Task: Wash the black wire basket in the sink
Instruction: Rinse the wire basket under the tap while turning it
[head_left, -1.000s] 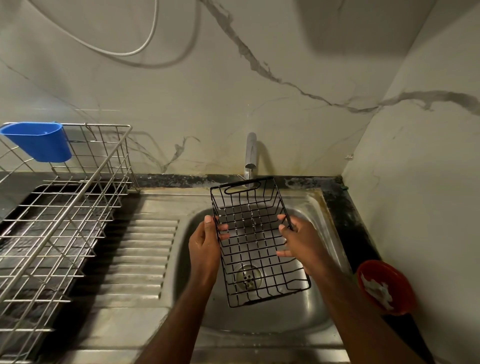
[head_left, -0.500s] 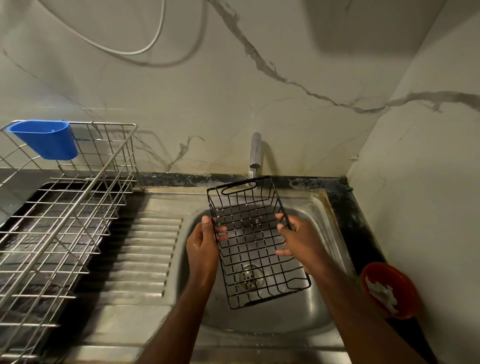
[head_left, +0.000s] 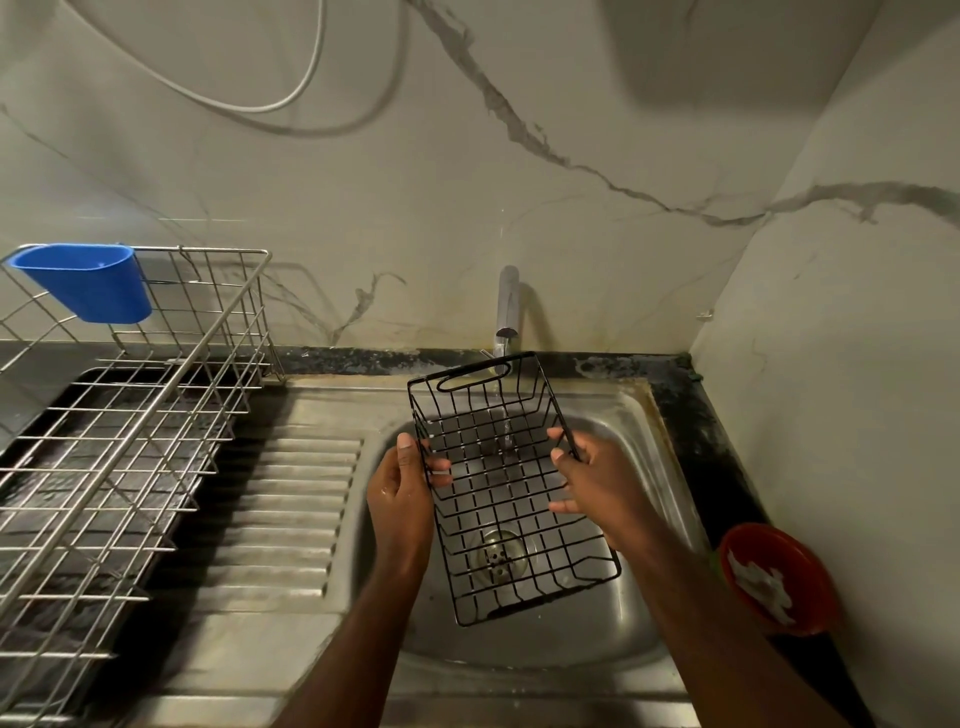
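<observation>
**Basket held under the tap, both hands on its long sides**

We see the basket (head_left: 511, 493) tilted over the sink (head_left: 644, 623), its handle end at 12 o'clock, just below the tap (head_left: 506, 306). The left hand (head_left: 402, 493) grasps the 9 o'clock side, thumb over the rim wire and fingers curled in through the mesh. The right hand (head_left: 597, 483) grasps the 3 o'clock side, fingertips hooked over the rim. A thin stream of water appears to fall through the mesh toward the drain (head_left: 498, 553), which shows through the basket floor.

Risks, in our judgement: the hands look wet, so the thin wire could slip and the basket drop onto the steel; the raised handle end sits close to the spout and could knock it if lifted; water striking the wires may splash toward the red bowl (head_left: 774, 577) at 4 o'clock or the rack (head_left: 130, 467) at 9 o'clock.

Hard to make out: the stream is faint, so its strength is uncertain. We cannot tell whether the basket's near end touches the sink. No sponge or soap is visible; the white matter in the bowl is unidentifiable. The rack is cut off at the left edge, with a blue cup (head_left: 88, 283) on its rim.
</observation>
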